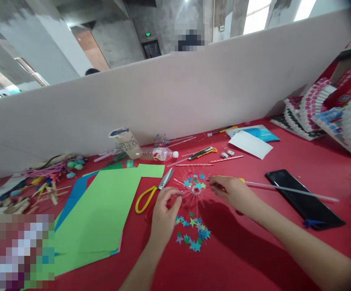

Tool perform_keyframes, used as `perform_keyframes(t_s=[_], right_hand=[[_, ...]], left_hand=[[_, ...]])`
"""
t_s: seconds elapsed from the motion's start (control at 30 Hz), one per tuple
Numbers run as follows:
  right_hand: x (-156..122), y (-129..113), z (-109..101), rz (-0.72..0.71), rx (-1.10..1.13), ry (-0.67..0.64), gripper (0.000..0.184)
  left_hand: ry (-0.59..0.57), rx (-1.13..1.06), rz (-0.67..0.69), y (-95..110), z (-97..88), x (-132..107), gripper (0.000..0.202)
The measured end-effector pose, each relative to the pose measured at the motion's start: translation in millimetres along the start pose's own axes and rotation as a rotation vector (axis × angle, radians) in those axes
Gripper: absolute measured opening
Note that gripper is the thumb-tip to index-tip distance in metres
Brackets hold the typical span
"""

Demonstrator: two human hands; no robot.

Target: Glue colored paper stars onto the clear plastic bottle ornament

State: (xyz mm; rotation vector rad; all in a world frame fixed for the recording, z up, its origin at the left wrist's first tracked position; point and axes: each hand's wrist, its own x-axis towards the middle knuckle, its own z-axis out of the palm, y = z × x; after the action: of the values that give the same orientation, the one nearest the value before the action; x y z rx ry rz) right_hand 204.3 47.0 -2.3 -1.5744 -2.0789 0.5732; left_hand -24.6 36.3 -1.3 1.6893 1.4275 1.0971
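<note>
A clear plastic bottle piece (196,189), cut into thin strips that fan out flat, lies on the red table with several small blue, green and yellow stars on it. My left hand (165,208) is at its left side, thumb and fingertips closed on a strip's edge. On the other side, my right hand (231,192) curls round what looks like a glue gun, mostly hidden; a yellow part (241,180) shows above the hand. A long translucent glue stick (293,190) sticks out behind it. Loose paper stars (195,232) lie in a cluster nearer me.
Yellow-handled scissors (153,194) and green paper sheets (102,214) are on the left. Farther back are a plastic bottle (159,154), a paper cup (125,143) and a utility knife (202,153). A black phone (304,198) lies right, below the glue stick. A white partition (163,97) stands behind.
</note>
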Motion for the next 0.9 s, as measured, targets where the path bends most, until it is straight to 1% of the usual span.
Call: perform_keyframes(t_s=[0.13, 0.27, 0.33, 0.4, 0.47, 0.5, 0.53, 0.6, 0.63, 0.7, 0.8, 0.87, 0.9], right_hand=[[6.6, 2.8, 1.8, 0.015, -0.013, 0.032, 0.021], [10.6, 6.7, 2.3, 0.003, -0.028, 0.058, 0.019], [9.1, 6.0, 1.3, 0.003, -0.042, 0.098, 0.018], [4.3, 1.9, -0.1, 0.012, -0.064, 0.173, 0.020], [-2.5, -5.1, -0.7, -0.042, -0.094, 0.278, 0.020], [-5.9, -9.3, -0.2, -0.117, -0.111, 0.331, 0.019], [-8.8, -13.6, 1.0, -0.206, -0.129, 0.356, 0.019], [-12.0, -21.1, 5.0, -0.364, -0.164, 0.354, 0.018], [-12.2, -24.1, 7.6, -0.405, -0.177, 0.339, 0.018], [-9.8, -27.9, 12.9, -0.420, -0.198, 0.322, 0.018], [-3.7, -30.1, 19.1, -0.393, -0.227, 0.330, 0.018], [-0.8, -30.4, 22.0, -0.398, -0.242, 0.336, 0.019], [-0.1, -30.4, 23.3, -0.407, -0.248, 0.340, 0.018]], left_hand=[[-0.010, 0.014, 0.017, 3.5, -0.6, -5.9, 0.009], [-0.008, 0.075, 0.057, 3.0, -1.1, -4.5, 0.009], [0.015, 0.123, 0.097, 1.7, -0.9, -0.8, 0.009], [0.043, 0.179, 0.141, 0.6, 0.3, 3.6, 0.010], [0.046, 0.219, 0.176, 0.4, 2.6, 7.8, 0.012], [0.034, 0.226, 0.191, 0.7, 4.2, 9.6, 0.014], [0.016, 0.225, 0.199, 1.1, 6.0, 11.3, 0.015], [-0.025, 0.208, 0.210, 2.1, 9.6, 14.5, 0.016], [-0.043, 0.197, 0.213, 2.5, 11.1, 16.3, 0.018], [-0.060, 0.170, 0.218, 3.1, 13.0, 20.7, 0.023], [-0.049, 0.134, 0.218, 5.2, 11.4, 29.7, 0.031], [-0.057, 0.131, 0.234, 8.3, 7.8, 36.0, 0.032], [-0.080, 0.139, 0.250, 10.1, 5.7, 38.7, 0.031]])
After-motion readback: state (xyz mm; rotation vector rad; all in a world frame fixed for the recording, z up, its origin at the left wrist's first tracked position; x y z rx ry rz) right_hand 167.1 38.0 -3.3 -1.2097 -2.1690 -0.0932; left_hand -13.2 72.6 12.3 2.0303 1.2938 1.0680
